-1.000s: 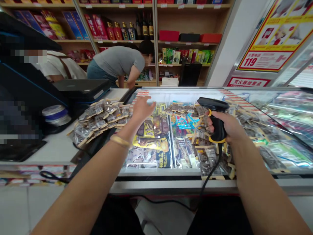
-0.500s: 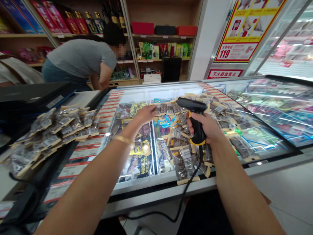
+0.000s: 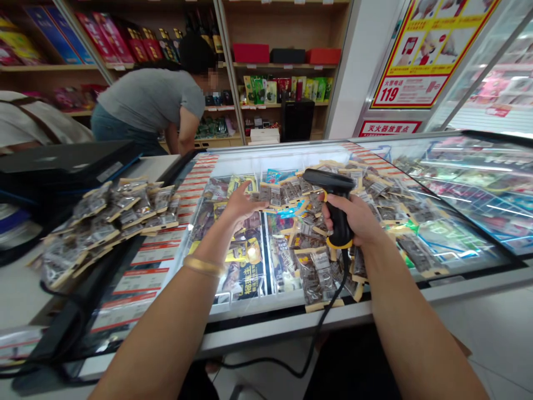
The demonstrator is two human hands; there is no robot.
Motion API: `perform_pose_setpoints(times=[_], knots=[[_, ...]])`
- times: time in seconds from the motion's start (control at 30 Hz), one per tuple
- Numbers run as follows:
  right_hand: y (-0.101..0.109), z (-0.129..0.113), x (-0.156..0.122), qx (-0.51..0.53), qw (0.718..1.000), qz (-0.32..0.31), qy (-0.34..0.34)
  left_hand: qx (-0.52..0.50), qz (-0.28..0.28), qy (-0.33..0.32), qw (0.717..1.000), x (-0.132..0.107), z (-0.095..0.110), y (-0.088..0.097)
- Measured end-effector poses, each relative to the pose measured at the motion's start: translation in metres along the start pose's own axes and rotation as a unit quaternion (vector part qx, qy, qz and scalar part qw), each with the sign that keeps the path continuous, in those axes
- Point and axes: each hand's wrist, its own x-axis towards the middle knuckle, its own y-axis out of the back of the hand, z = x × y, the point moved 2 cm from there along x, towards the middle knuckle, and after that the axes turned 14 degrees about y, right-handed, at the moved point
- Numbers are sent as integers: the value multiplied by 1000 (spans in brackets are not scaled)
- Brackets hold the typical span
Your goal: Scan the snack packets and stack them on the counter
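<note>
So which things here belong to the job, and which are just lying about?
Seem to belong to the job:
scanner, held in the right grip
clear, tan-edged packets, spread on the glass-topped case near the open left grip

Seem to be just around:
three flat boxes on a shelf
yellow-and-black package inside the case
119 sign

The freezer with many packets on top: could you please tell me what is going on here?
The camera wearer's right hand holds a scanner above the packets on top of the freezer. The left hand is open beside those packets; whether it touches any is unclear. A second pile lies to the left. Behind the freezer, a person in grey bends by the shelves.
</note>
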Motion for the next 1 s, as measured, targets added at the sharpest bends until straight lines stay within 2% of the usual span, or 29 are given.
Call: perform_pose_setpoints(times=[0.13, 0.2, 0.33, 0.47, 0.57, 0.63, 0.77, 1.0], knots=[[-1, -1, -2, -2, 1000, -1, -6, -75, -53, 31, 995, -5, -3, 3], [-2, -1, -3, -2, 1000, 2, -11, -100, -61, 40, 992, -8, -4, 5], [-2, -1, -3, -2, 1000, -10, -13, -117, -14, 12, 993, -12, -3, 13], [-2, -2, -5, 3, 999, -32, -13, -122, 46, -54, 990, -11, 2, 23], [-3, -2, -8, -3, 997, -74, -24, -182, 129, -142, 965, -10, 7, 30], [-4, -1, -10, -10, 993, -112, -33, -209, 161, -179, 948, -11, 9, 31], [-6, 3, -13, -27, 985, -163, -51, -217, 143, -173, 950, -14, 8, 24], [-7, 4, -12, -33, 985, -158, -64, -194, 127, -165, 959, -16, 5, 15]])
